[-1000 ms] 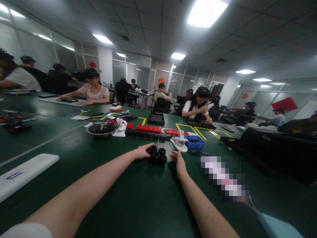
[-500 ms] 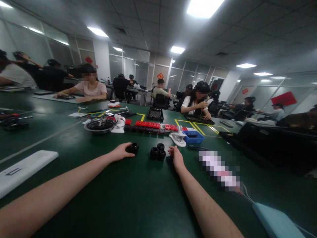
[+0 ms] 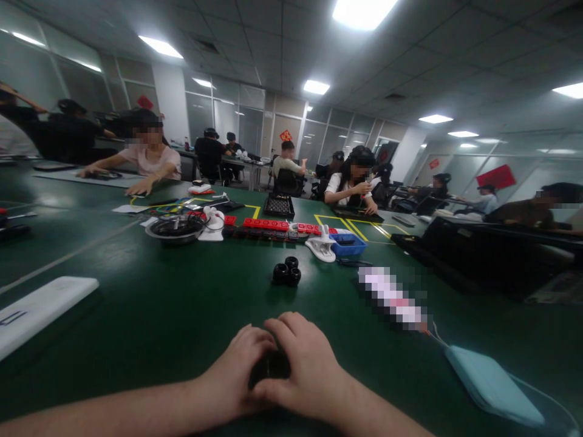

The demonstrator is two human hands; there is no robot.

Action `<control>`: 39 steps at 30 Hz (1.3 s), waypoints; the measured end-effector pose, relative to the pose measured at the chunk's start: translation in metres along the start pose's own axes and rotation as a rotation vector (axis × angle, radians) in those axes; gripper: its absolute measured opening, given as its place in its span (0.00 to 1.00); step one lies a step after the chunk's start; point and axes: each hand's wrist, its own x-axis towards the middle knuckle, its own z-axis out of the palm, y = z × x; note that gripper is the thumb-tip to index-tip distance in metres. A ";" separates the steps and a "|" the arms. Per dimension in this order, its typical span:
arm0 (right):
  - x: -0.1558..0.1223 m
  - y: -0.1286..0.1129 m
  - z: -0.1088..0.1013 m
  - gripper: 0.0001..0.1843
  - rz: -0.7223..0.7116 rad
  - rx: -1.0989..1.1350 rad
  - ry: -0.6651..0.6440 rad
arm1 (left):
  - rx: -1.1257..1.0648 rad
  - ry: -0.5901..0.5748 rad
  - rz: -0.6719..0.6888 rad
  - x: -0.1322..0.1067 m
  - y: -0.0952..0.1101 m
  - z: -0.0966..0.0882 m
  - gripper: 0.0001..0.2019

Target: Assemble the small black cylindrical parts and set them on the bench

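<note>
Close in front of me, my left hand (image 3: 237, 370) and my right hand (image 3: 307, 367) curl together around a glossy black round piece (image 3: 269, 366). Fingers cover much of it, and its kind does not show. My left fingers close on it from the left; my right thumb and fingers wrap it from the right. Farther out on the green table (image 3: 204, 315) stands a tight cluster of similar black round pieces (image 3: 286, 273) with openings, like small wheels or cups. Neither hand touches that cluster.
Beyond lie a metal bowl (image 3: 175, 230), a white clip stand (image 3: 322, 244), a row of red blocks (image 3: 266, 226) and a blue bin (image 3: 348, 244). A white bar (image 3: 50, 309) lies left, a light-blue power bank (image 3: 494, 383) with cable right. Other people sit across the table.
My left hand has brought the black piece from beside the cluster back towards me. My right hand has come in from the right and closed around it. The view has shifted slightly.
</note>
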 end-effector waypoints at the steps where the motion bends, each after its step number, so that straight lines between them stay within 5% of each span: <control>1: -0.001 -0.002 0.002 0.31 0.050 -0.087 -0.043 | -0.009 0.019 0.006 0.004 -0.003 -0.001 0.24; 6: 0.002 0.006 0.014 0.17 0.138 -0.220 -0.168 | -0.032 0.028 -0.061 0.011 -0.008 -0.006 0.18; 13: -0.003 0.011 0.008 0.27 -0.056 0.079 -0.045 | -0.019 0.026 -0.084 0.015 -0.009 -0.015 0.21; 18: -0.004 0.014 0.012 0.18 -0.003 0.047 0.000 | 0.011 0.037 -0.030 0.016 -0.018 -0.012 0.21; 22: -0.006 0.014 0.012 0.20 -0.124 0.095 0.032 | 0.009 0.061 -0.003 0.015 -0.021 -0.008 0.21; 28: -0.004 0.011 0.013 0.30 0.009 0.129 0.025 | -0.012 0.040 0.007 0.015 -0.018 -0.013 0.24; 32: -0.003 0.014 0.017 0.22 0.116 0.070 -0.011 | 0.003 0.044 -0.001 0.014 -0.015 -0.015 0.21; 39: -0.006 0.012 0.013 0.26 -0.066 0.116 0.006 | 0.011 0.049 -0.031 0.014 -0.019 -0.010 0.21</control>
